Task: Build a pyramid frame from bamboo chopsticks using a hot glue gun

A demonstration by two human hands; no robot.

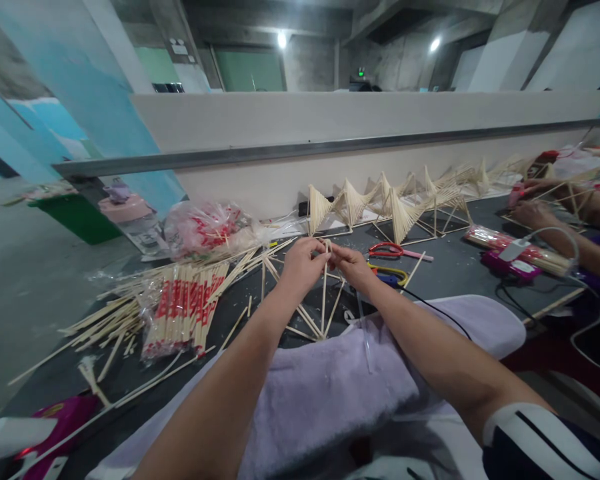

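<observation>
My left hand [305, 265] and my right hand [351, 267] meet at the top of a small frame of wooden sticks [324, 303], fingers pinched together around its upper joint. Light sticks slope down from there and join low near the lavender cloth [325, 393]. My fingers hide the exact joint between them. To the right of my right hand lie red-handled pliers [386, 250] and a yellow-handled tool [393, 275]. A thin clear strip [364, 327] hangs below that hand onto the cloth.
Finished twisted stick models [350, 203] stand along the back wall. Left are red-printed chopstick packs [180, 310], loose sticks [105, 320], a plastic bag [210, 230] and a pink-lidded bottle [137, 223]. Magenta devices [513, 265] with cables lie on the table. A co-worker's hands [535, 207] work at right.
</observation>
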